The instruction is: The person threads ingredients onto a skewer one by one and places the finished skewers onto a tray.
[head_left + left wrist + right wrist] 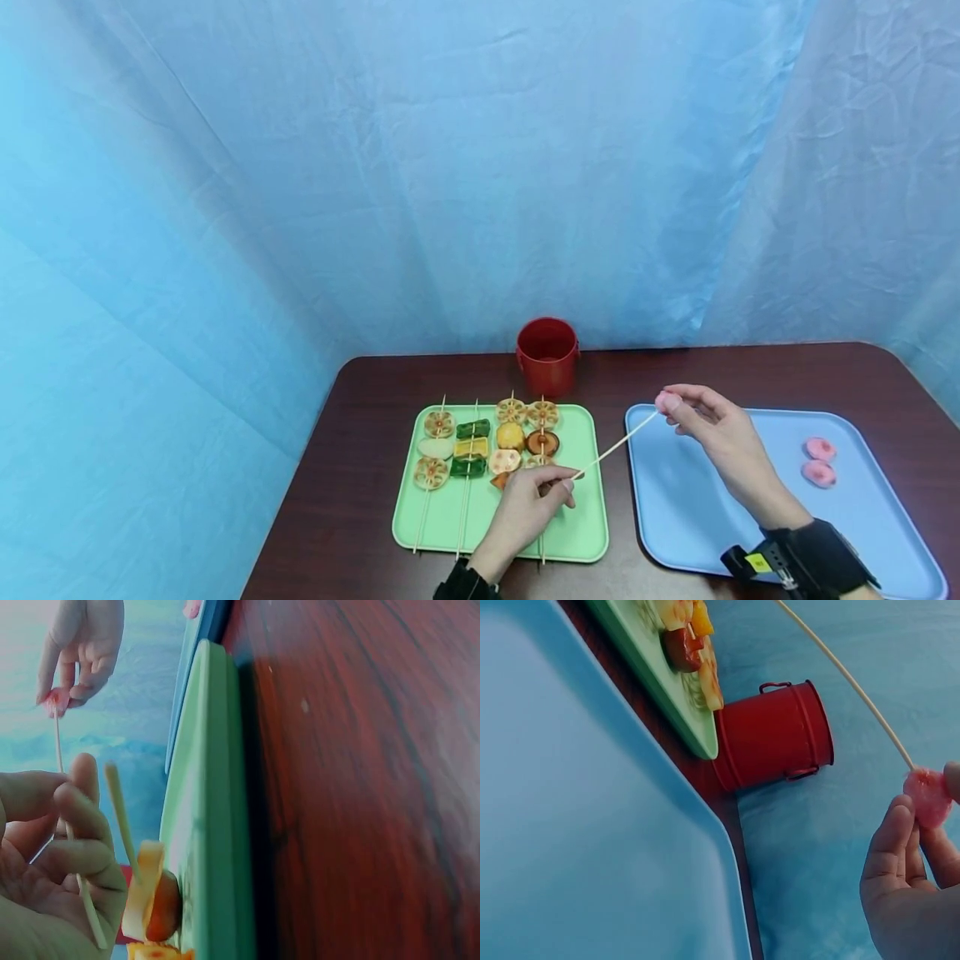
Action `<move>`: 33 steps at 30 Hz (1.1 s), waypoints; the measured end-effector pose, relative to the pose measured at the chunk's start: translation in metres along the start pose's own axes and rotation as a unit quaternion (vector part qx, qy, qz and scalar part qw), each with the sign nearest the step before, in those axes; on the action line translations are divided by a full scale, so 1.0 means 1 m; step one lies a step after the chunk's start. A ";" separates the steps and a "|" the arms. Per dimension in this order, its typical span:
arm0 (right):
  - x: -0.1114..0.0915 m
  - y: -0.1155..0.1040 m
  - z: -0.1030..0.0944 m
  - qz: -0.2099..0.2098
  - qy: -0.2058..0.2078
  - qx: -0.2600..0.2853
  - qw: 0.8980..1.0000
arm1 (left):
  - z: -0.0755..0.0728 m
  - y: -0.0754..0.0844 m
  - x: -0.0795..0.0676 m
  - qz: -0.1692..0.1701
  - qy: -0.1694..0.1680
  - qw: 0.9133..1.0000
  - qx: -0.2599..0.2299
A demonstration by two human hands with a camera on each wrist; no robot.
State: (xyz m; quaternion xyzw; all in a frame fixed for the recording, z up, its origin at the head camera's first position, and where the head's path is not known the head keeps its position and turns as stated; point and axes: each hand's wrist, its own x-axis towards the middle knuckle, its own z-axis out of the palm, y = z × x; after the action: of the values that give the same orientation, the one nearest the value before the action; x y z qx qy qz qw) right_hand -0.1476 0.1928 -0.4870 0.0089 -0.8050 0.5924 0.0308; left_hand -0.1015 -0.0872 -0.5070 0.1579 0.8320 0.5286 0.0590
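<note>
A thin wooden skewer (pixel 617 447) slants up between my two hands. My left hand (pixel 528 508) holds its lower part, the stick running between the curled fingers in the left wrist view. At the upper end, my right hand (pixel 708 433) pinches a pink round food piece (pixel 928 798) between thumb and fingers. The skewer's tip meets that piece; how deep it goes in is hidden. Below the left hand lies a green tray (pixel 585 533) bearing several filled skewers with lotus root slices (pixel 431 472), green and yellow pieces (pixel 470 447) and a mushroom slice (pixel 542 442). The left hand hides part of them.
A blue tray (pixel 675 517) lies under the right hand, with two pink round pieces (pixel 819 462) on its right side. Behind the green tray a red bucket (pixel 548 358) stands near the back edge of the dark wooden table (pixel 337 492). Blue cloth (pixel 450 167) hangs behind.
</note>
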 end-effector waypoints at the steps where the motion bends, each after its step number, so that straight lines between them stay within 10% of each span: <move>1: 0.000 0.000 0.000 0.002 -0.005 -0.002 1.000 | 0.001 0.001 0.000 0.000 -0.001 1.000 -0.003; 21: 0.001 -0.010 0.007 0.005 -0.044 0.191 0.981 | 0.037 0.018 0.005 -0.078 0.047 0.982 -0.168; 33: -0.001 -0.013 0.011 -0.003 -0.032 0.209 0.977 | 0.041 0.026 0.005 -0.130 0.024 0.953 -0.274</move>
State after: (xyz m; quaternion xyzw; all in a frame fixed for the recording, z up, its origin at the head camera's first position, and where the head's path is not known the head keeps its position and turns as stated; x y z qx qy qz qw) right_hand -0.1464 0.1786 -0.4774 0.0361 -0.6643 0.7466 0.0040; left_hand -0.0899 -0.0401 -0.5008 0.0134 0.6699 0.7274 0.1480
